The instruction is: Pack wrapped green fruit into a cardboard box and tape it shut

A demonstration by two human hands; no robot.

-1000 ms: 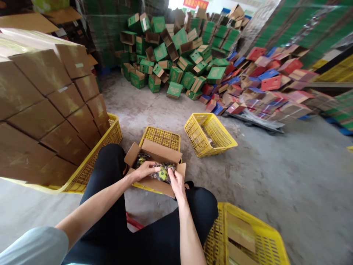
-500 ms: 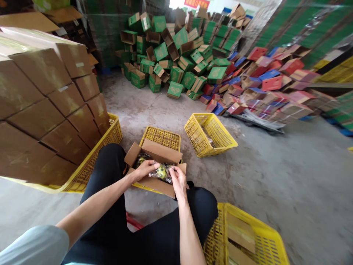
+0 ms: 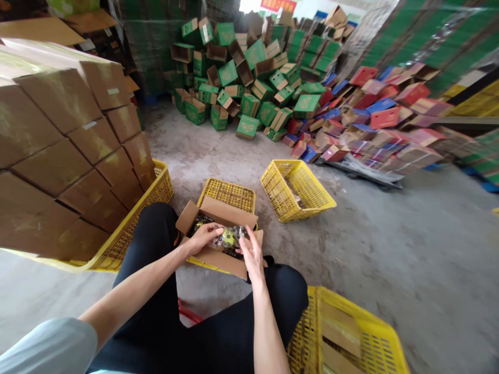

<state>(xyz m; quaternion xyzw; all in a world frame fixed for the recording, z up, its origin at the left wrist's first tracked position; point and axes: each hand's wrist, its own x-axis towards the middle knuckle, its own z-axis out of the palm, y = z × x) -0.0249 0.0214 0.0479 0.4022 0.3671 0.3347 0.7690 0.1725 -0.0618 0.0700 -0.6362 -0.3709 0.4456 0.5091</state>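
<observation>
A clear plastic packet with a yellow-green and black item in it [image 3: 228,238] is held above an open cardboard box [image 3: 222,259]. Fingers and thumb of my left hand [image 3: 203,237] pinch the packet's left end. At its right end, my right hand [image 3: 251,251] grips with the thumb in front and the fingers behind. Inside the box, more wrapped packets [image 3: 199,223] with dark and yellow-green parts show at the left. My hands hide part of the box's contents. The box rests on an upturned yellow plastic crate [image 3: 228,193] between my knees.
Stacked brown cartons [image 3: 70,156] stand in a large yellow crate [image 3: 161,182] at my left. Another yellow crate [image 3: 298,189] sits ahead on the right, and one with cardboard [image 3: 384,337] beside my right knee. Piles of green boxes [image 3: 249,104] and red-blue boxes [image 3: 384,117] lie farther off.
The packet has been turned and tilted slightly between my hands. My right fingers have shifted on its right end. The box and crates have stayed in place.
</observation>
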